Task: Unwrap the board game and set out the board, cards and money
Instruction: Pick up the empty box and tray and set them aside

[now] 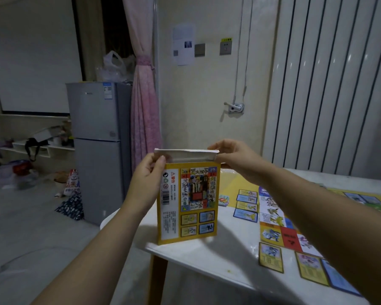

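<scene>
Left grip [149, 172]: pinched the white flap's [185, 154] left end.
Right grip [233, 157]: pinched its right end.
Box [188, 205]: flat yellow printed cardboard; I saw it upright beneath both grips, bottom edge at the tabletop's [218, 256] corner.
Board [273, 219], cards [246, 204]: glossy, flat, below the right grip.
Room: open floor [64, 249] lay left of the left grip.
</scene>
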A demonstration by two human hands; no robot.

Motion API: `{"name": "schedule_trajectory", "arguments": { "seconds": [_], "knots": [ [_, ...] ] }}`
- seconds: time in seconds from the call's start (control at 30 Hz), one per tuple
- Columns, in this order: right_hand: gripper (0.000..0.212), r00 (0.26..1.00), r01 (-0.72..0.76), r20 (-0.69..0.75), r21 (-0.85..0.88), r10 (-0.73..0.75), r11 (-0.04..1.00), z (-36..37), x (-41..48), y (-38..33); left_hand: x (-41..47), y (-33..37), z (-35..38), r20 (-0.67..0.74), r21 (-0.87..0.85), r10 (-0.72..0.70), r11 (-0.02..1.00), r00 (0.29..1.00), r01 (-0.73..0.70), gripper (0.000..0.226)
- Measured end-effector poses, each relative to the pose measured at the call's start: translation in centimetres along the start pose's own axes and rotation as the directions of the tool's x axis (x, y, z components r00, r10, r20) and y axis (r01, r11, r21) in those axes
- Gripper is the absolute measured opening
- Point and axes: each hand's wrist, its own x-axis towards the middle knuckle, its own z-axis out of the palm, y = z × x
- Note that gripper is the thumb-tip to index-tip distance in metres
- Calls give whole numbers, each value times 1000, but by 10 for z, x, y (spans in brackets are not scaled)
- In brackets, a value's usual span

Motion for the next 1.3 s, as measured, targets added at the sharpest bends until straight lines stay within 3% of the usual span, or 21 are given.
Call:
{"name": "schedule_trajectory", "arguments": {
  "seconds": [0.07,0.17,0.23,0.33,0.53,0.8,0.97,1.13,1.3],
  "knots": [
    [14,999,45,9,-54,-45,998,0,-2,1,0,3,3,-52,-60,-2,998,999,-1,8],
    [29,996,91,-9,-141,-93,986,0,-3,2,1,3,1,-68,-50,26,998,997,-29,27],
    [27,992,110,-35,-186,-118,976,2,-3,3,2,0,-1,-33,-21,60,998,998,-60,35],
    [26,988,133,-51,-238,-149,962,4,-2,3,3,-1,-4,-7,44,90,995,996,-90,23],
    [21,982,146,-74,-267,-171,953,5,-2,5,4,1,-8,17,11,35,999,999,-36,7],
    [25,975,183,-70,-270,-209,945,3,-5,9,8,4,-10,24,6,7,1000,1000,-7,8],
    [26,976,179,-79,-240,-203,954,3,-2,14,16,5,-17,123,-8,-46,999,991,47,9],
    [19,987,128,-71,-196,-144,972,3,3,13,26,10,-23,247,84,-80,995,966,61,15],
    [11,962,226,-47,-407,-268,885,4,8,10,41,26,-35,420,262,-155,964,894,44,15]
  ]
}}
